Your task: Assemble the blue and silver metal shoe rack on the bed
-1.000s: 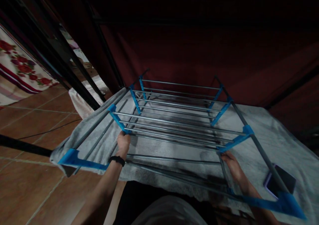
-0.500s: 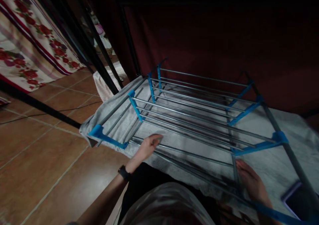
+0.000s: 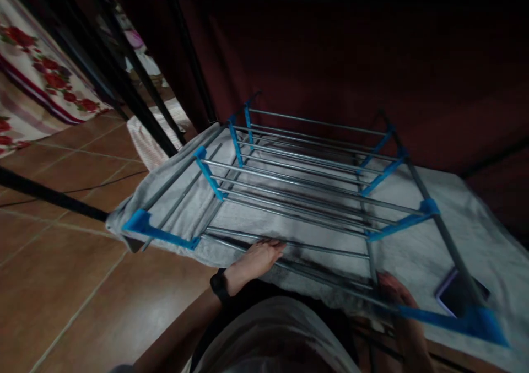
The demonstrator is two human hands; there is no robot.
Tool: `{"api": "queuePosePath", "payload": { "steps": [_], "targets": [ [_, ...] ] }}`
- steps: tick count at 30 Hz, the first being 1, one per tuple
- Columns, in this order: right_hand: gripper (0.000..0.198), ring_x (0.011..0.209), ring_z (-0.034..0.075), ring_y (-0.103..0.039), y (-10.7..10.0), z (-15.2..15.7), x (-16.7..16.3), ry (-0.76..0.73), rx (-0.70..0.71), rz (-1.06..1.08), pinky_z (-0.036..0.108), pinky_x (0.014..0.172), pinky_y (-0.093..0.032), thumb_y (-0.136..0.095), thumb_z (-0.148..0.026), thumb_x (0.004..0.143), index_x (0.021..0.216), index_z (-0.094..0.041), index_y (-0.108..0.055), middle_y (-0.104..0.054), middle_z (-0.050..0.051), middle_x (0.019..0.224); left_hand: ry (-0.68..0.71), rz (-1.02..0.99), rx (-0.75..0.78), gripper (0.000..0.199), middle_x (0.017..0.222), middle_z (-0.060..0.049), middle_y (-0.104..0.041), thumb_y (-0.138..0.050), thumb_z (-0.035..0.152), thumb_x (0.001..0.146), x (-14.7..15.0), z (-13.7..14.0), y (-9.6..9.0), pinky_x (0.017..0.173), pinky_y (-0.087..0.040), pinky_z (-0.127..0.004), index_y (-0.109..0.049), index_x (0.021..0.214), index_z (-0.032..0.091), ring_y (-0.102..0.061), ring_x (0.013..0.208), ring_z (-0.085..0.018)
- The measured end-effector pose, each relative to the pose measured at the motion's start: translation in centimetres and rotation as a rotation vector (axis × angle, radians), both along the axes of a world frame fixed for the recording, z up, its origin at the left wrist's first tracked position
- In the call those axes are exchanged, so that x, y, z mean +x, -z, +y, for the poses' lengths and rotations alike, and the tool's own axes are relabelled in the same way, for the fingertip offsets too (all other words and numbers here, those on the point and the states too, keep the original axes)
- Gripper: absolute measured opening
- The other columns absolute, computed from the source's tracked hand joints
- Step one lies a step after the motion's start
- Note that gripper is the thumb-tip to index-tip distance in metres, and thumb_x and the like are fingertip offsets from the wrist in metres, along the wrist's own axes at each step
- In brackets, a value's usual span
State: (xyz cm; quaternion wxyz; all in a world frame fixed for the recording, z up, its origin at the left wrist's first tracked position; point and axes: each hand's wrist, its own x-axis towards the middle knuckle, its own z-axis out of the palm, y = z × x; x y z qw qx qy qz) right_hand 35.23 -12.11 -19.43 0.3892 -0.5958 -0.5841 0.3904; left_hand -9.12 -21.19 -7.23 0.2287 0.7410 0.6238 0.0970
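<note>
A rack (image 3: 306, 183) of grey metal tubes with blue plastic brackets lies on a light grey blanket (image 3: 438, 196) in front of me. My left hand (image 3: 262, 254), with a dark band on its wrist, lies over the rods of the nearest tier, its fingers stretched out over them. Beside the rack's lower right end, by the blue bracket (image 3: 433, 318) there, is my right hand (image 3: 397, 296). Its fingers are extended against the tubes, and part of it is in shadow behind the frame.
A phone (image 3: 460, 293) lies on the blanket under the right-hand tube. Black metal poles (image 3: 119, 75) stand at the left, near a flowered curtain (image 3: 53, 75). Brown floor tiles (image 3: 61, 274) extend below with a thin cable across them. A dark red surface (image 3: 330, 59) rises behind the rack.
My left hand has moved slightly right and down, from a loosely curled pose to lying flatter over the near rods. The right hand stays by the right end. The whole view has shifted.
</note>
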Motion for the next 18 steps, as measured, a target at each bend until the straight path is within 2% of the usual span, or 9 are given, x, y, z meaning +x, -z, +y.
{"api": "queuePosePath", "payload": {
  "steps": [2, 5, 9, 14, 18],
  "targets": [
    [0.033, 0.113, 0.033, -0.065, -0.2, -0.1, -1.1, 0.115, -0.019, 0.149, 0.052, 0.103, -0.049, -0.067, -0.056, 0.076, 0.094, -0.03, -0.075, -0.072, 0.01, 0.114, -0.011, 0.013, -0.022, 0.041, 0.136, -0.013, -0.063, -0.04, 0.028, 0.101, -0.3, 0.3, 0.4, 0.105, -0.048, -0.039, -0.061, 0.134, 0.018, -0.061, 0.124, -0.026],
    [0.032, 0.102, 0.029, -0.067, -0.4, 0.5, -2.6, 0.225, 0.048, 0.251, 0.052, 0.101, -0.048, -0.072, -0.054, 0.071, 0.082, -0.024, -0.073, -0.074, 0.008, 0.096, -0.011, 0.016, -0.019, 0.043, 0.137, -0.013, -0.062, -0.038, 0.025, 0.1, -1.0, 1.8, 0.8, 0.106, -0.047, -0.04, -0.06, 0.136, 0.017, -0.061, 0.124, -0.026],
    [0.03, 0.093, 0.024, -0.066, -0.4, 0.8, -3.5, 0.252, 0.104, 0.269, 0.047, 0.096, -0.049, -0.067, -0.05, 0.076, 0.084, -0.022, -0.072, -0.073, 0.007, 0.091, 0.029, 0.018, -0.022, 0.042, 0.133, -0.014, -0.064, -0.042, 0.017, 0.095, -1.2, 4.0, 1.4, 0.105, -0.047, -0.041, -0.064, 0.131, 0.016, -0.062, 0.12, -0.027],
    [0.028, 0.088, 0.024, -0.066, -0.2, 0.4, -3.9, 0.29, 0.101, 0.31, 0.045, 0.09, -0.051, -0.066, -0.048, 0.077, 0.086, -0.022, -0.072, -0.073, 0.007, 0.09, 0.094, 0.022, -0.011, 0.037, 0.118, -0.012, -0.07, -0.048, 0.007, 0.086, -1.2, 5.1, 2.6, 0.101, -0.049, -0.041, -0.071, 0.112, 0.02, -0.065, 0.111, -0.026],
    [0.027, 0.09, 0.025, -0.067, -0.2, 0.6, -4.0, 0.307, 0.114, 0.336, 0.043, 0.087, -0.052, -0.068, -0.047, 0.076, 0.085, -0.022, -0.072, -0.073, 0.008, 0.094, 0.129, 0.042, -0.02, 0.039, 0.12, -0.012, -0.07, -0.046, 0.004, 0.084, -1.1, 5.9, 3.0, 0.101, -0.049, -0.04, -0.07, 0.109, 0.021, -0.065, 0.114, -0.026]
  ]
}}
